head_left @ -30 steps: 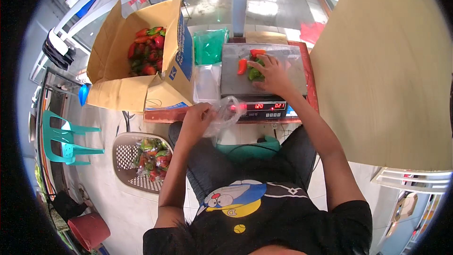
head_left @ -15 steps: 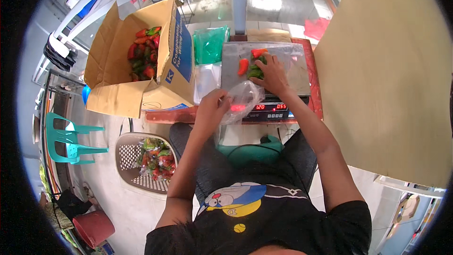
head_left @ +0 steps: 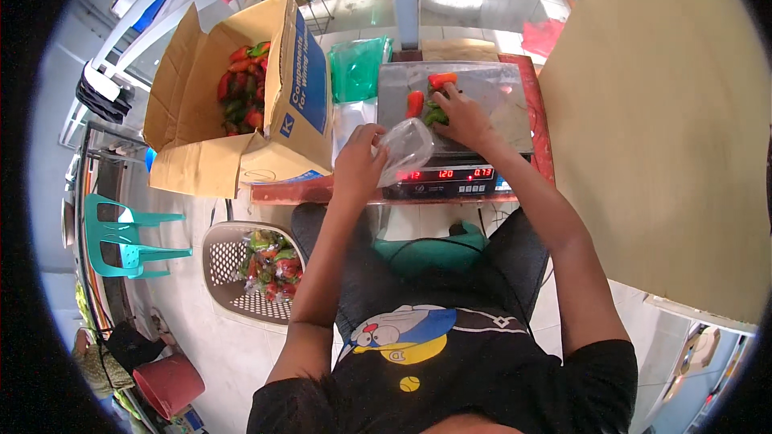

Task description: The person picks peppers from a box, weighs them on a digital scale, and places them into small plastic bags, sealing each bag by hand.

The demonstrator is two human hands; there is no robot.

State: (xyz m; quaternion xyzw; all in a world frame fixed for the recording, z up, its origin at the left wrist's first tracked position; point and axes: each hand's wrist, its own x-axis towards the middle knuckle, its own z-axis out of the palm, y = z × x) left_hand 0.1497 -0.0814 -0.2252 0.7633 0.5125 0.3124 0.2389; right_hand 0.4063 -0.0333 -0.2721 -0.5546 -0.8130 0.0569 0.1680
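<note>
My left hand (head_left: 359, 162) is closed on the rim of a clear plastic bag (head_left: 407, 147), whose mouth gapes toward the right in front of the scale. On the metal pan of the digital scale (head_left: 503, 88), my right hand (head_left: 466, 121) curls its fingers over a green pepper (head_left: 436, 115), partly hiding it. Two red peppers lie close by: one red-orange pepper (head_left: 442, 79) just beyond my fingertips and another red pepper (head_left: 415, 103) to their left. Red digits glow on the scale's front panel (head_left: 450, 183).
An open cardboard box (head_left: 197, 165) of red and green peppers (head_left: 243, 88) stands left of the scale. Green plastic bags (head_left: 356, 72) lie between them. On the floor at left is a beige basket (head_left: 221, 261) with bagged peppers. A tall tan board (head_left: 659, 128) rises at right.
The bag has spread into a rounder opening and shifted slightly left. My right hand stays at the green pepper, its fingers more curled. The lit reading on the scale has changed.
</note>
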